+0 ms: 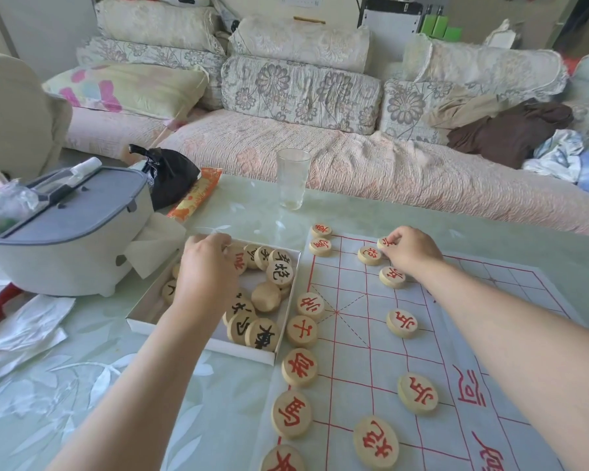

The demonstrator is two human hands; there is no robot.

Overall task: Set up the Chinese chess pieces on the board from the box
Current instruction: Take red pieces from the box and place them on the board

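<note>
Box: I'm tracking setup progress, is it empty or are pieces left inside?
Not empty: the box holds several black-lettered pieces, and the left hand reaches into it.

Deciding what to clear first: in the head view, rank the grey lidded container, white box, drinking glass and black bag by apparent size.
1. grey lidded container.
2. white box.
3. black bag, though partly hidden behind the container.
4. drinking glass.
Bag and glass sit farther back, so true sizes are unsure.
</note>
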